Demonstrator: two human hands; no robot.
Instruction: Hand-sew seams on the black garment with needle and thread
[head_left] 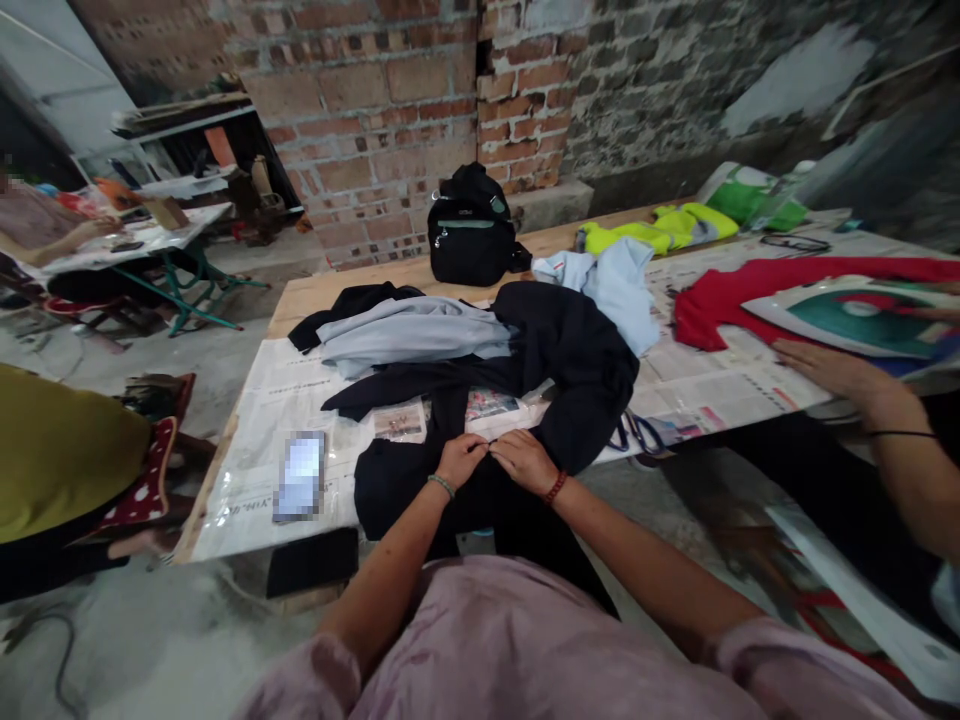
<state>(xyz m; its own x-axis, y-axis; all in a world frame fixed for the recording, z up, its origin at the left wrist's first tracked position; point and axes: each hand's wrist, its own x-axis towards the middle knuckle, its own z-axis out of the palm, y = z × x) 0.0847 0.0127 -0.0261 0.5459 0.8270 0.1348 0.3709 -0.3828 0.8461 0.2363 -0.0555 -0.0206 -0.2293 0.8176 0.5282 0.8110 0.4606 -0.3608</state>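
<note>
A dark garment (pixel 577 345) lies in folds over the near edge of the table, with part of it hanging toward my lap. My left hand (pixel 461 461) pinches a bit of its dark cloth, thumb against fingers. Close beside it, my right hand (pixel 527 462) pinches the same stretch of fabric, the fingertips of both hands almost meeting. Whatever fine detail lies between the fingertips is too small to make out. A grey-blue garment (pixel 412 332) rests on the dark cloth just beyond my hands.
Newspaper covers the table (pixel 247 440). A phone (pixel 300 475) lies left, scissors (pixel 636 434) right, a black bag (pixel 472 230) behind. Light blue cloth (pixel 619 290) and a yellow vest (pixel 660 230) lie farther back. At right, another person's hand (pixel 829 368) rests near an iron (pixel 855 315) on red cloth (pixel 712 300).
</note>
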